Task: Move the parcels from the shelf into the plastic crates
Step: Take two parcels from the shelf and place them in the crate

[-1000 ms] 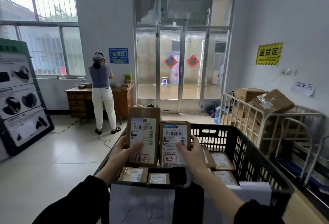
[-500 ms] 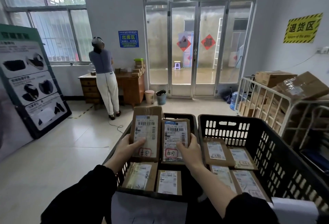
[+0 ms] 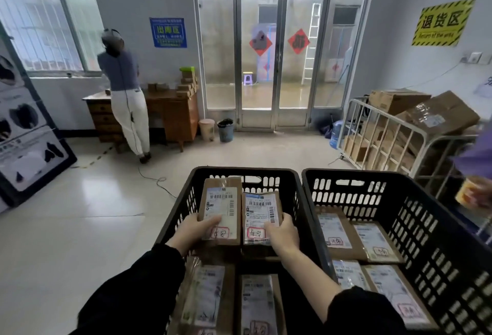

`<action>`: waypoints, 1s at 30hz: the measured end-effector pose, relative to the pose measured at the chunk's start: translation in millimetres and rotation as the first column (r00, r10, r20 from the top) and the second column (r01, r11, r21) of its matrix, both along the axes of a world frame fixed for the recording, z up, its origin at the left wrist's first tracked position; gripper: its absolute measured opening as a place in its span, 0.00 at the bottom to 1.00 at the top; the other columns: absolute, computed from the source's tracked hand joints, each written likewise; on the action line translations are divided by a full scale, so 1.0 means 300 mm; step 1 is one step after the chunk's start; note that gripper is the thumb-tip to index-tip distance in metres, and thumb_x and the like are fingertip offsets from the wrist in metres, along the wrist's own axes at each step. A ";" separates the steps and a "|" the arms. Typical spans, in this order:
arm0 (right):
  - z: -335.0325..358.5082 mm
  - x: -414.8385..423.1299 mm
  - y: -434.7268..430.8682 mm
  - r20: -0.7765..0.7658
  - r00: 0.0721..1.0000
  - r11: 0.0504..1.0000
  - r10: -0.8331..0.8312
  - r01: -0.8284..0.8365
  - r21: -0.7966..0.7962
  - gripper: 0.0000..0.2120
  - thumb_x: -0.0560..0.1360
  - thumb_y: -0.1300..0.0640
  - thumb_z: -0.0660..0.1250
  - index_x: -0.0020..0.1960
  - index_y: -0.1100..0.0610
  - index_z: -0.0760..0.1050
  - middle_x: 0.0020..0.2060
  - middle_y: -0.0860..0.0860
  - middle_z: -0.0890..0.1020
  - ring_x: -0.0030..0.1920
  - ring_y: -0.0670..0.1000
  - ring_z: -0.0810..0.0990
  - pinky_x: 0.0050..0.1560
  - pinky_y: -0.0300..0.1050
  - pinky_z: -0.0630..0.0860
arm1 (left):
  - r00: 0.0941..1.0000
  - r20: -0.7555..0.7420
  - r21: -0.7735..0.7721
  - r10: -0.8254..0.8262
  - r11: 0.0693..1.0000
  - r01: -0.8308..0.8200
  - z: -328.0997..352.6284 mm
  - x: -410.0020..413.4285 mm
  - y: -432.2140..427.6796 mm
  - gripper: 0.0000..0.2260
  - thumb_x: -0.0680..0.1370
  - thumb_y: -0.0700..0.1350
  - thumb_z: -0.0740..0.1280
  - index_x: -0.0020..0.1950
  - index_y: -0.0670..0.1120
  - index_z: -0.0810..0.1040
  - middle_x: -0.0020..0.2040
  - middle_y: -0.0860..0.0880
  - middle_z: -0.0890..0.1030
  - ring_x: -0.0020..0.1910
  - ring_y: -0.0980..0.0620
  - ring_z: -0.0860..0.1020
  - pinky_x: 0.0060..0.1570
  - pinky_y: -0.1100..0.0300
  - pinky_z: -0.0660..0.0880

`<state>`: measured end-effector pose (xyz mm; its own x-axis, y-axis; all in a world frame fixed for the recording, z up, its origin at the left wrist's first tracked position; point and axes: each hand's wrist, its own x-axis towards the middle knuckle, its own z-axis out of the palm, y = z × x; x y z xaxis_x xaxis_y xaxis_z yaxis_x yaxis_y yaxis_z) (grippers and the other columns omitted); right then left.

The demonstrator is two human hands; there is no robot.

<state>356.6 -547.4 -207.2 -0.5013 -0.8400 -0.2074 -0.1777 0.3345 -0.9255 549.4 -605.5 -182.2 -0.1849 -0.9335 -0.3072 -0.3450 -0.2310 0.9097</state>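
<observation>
Since a second ago, when you had both up above the rim, you've lowered them inside the left crate, so this pair's nearly delivered. Your left hand grips the taller parcel, thumb on the label, and your right hand grips the shorter parcel. They're side by side, just behind the flat parcels already in there. Can't tell if they've touched bottom. I'd guess letting go is next.
</observation>
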 end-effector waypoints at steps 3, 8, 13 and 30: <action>-0.038 -0.013 -0.052 -0.014 0.999 0.998 -0.049 0.049 0.041 0.20 0.75 0.54 0.63 0.66 0.54 0.67 0.57 0.56 0.76 0.57 0.57 0.75 0.59 0.56 0.74 | 0.989 0.146 -0.046 -0.019 0.999 0.026 -0.030 -0.027 -0.067 0.18 0.72 0.50 0.71 0.58 0.43 0.75 0.53 0.45 0.82 0.51 0.46 0.81 0.57 0.49 0.77; -0.095 -0.042 -0.124 -0.012 0.995 0.993 -0.099 0.099 0.061 0.19 0.75 0.55 0.63 0.65 0.55 0.66 0.57 0.56 0.77 0.56 0.56 0.76 0.58 0.53 0.74 | 0.978 0.208 -0.055 -0.026 0.998 0.038 -0.088 -0.065 -0.140 0.20 0.71 0.50 0.72 0.59 0.44 0.75 0.54 0.46 0.81 0.52 0.48 0.80 0.57 0.50 0.77; -0.144 -0.059 -0.188 -0.012 0.994 0.993 -0.107 0.107 0.052 0.19 0.75 0.56 0.64 0.65 0.56 0.67 0.57 0.56 0.76 0.55 0.56 0.76 0.54 0.50 0.75 | 0.984 0.175 -0.055 -0.009 0.998 0.018 -0.127 -0.081 -0.187 0.20 0.72 0.48 0.71 0.61 0.43 0.73 0.55 0.45 0.81 0.50 0.48 0.80 0.51 0.55 0.78; -0.276 -0.091 -0.317 -0.098 0.994 0.994 0.041 -0.030 0.105 0.20 0.79 0.58 0.59 0.70 0.55 0.64 0.60 0.57 0.76 0.47 0.52 0.76 0.45 0.40 0.71 | 0.992 0.112 -0.078 0.063 0.995 -0.054 -0.139 -0.081 -0.265 0.23 0.75 0.45 0.68 0.67 0.42 0.66 0.60 0.44 0.77 0.53 0.46 0.79 0.52 0.52 0.79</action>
<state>329.1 -642.5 -290.0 -0.4941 -0.8343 -0.2445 -0.2807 0.4193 -0.8633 524.9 -685.1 -223.9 -0.0970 -0.9627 -0.2525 -0.4354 -0.1871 0.8806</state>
